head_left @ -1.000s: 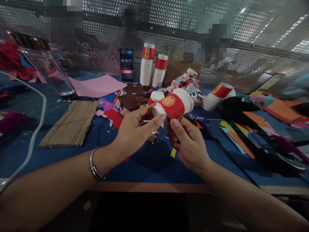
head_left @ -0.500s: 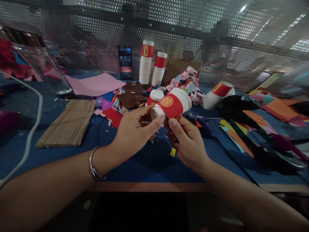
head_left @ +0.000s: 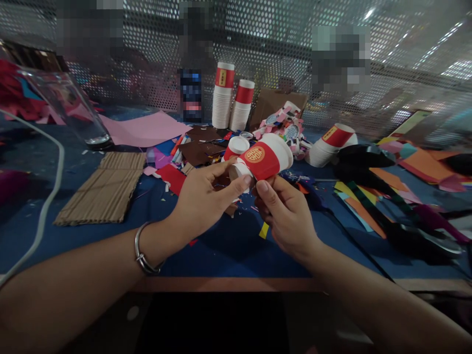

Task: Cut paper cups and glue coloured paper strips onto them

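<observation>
Left-hand grip (head_left: 201,201) and right-hand grip (head_left: 289,214) are closed about a tapered, tilted paper cup (head_left: 262,160) banded in red.

The red cup (head_left: 271,166) you hold has a round gold sign (head_left: 255,155) that looks like Chinese double happiness. You can't read the tiny marks on the gold label (head_left: 223,76) of the taller cup stack (head_left: 221,105), or on the yellow label (head_left: 330,133) of the tipped cup stack (head_left: 320,153).
</observation>
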Tool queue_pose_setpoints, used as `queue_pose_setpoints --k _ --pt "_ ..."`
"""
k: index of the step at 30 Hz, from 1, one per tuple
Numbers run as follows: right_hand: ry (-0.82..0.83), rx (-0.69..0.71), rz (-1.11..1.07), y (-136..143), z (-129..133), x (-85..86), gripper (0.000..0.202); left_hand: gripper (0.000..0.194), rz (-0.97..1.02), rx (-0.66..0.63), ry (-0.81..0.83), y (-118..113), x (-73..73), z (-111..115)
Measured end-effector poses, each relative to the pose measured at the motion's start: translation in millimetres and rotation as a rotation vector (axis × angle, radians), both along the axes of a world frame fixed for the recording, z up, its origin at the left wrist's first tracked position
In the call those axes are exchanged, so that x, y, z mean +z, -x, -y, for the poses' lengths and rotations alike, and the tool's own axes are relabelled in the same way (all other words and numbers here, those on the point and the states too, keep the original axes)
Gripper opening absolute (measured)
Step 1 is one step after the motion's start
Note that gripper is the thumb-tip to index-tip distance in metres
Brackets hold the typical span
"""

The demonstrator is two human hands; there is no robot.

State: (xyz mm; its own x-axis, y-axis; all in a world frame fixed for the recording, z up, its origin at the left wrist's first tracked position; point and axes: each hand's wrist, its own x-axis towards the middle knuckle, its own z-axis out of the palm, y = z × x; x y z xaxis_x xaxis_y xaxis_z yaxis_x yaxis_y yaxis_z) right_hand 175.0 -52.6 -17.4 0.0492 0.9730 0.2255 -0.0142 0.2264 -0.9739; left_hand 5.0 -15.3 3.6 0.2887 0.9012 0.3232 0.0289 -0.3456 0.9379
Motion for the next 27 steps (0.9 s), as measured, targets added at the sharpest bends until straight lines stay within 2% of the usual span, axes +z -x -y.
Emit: queue_pose_setpoints --k 5,9,12,21,24,27 --pt "-0.014 -0.004 0.018 -1 0 -1.7 0.044 0.024 0.016 -0.002 -0.005 0 0.9 1" --pt "-0.011 -0.003 0.017 -1 1 -2.5 0.044 0.03 0.036 -0.016 0.06 0 1.8 3" --pt "-0.008 -0.011 0.016 0 0 -2.6 0.044 0.031 0.021 -0.001 0.05 0 1.5 3" --pt "0.024 -0.021 0.016 1 -3 -5.1 0.048 0.038 0.022 0.023 0.024 -1 -2.1 0" --pt "0.028 -0.013 0.005 1 -3 -4.4 0.046 0.033 0.063 0.018 0.031 -1 -5.5 -2" --pt "0.03 -0.003 -0.01 1 -2 -2.1 0.044 0.037 0.113 0.003 0.058 -1 -8.5 -4"
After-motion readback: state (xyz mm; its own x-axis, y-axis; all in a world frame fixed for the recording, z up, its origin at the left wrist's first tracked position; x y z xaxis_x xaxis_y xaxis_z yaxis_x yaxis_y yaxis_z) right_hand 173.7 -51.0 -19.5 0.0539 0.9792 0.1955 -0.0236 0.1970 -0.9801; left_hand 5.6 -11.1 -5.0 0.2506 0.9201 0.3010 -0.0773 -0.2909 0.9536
